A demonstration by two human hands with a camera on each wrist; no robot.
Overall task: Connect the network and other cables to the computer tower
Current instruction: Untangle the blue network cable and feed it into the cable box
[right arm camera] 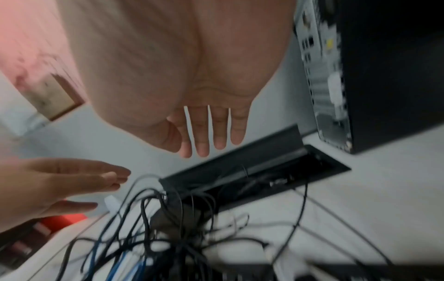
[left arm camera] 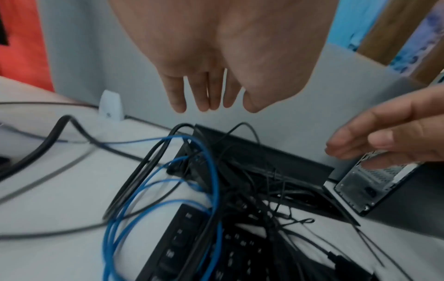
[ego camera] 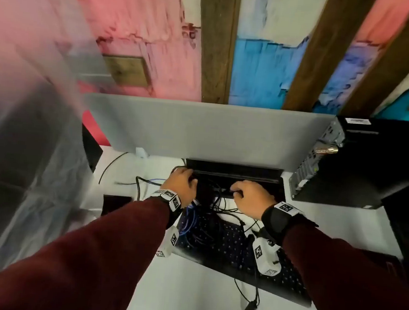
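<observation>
Left hand (left arm camera: 216, 57) and right hand (right arm camera: 182, 79) hover flat-fingered above cables (left arm camera: 168, 180).

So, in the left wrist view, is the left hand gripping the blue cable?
No: the left hand hangs with straight fingers above the blue cable, apart from it and holding nothing.

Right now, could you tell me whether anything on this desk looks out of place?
Yes: a tangle of black and blue cables spills from the open desk hatch and lies over the keyboard, covering its keys.
</observation>
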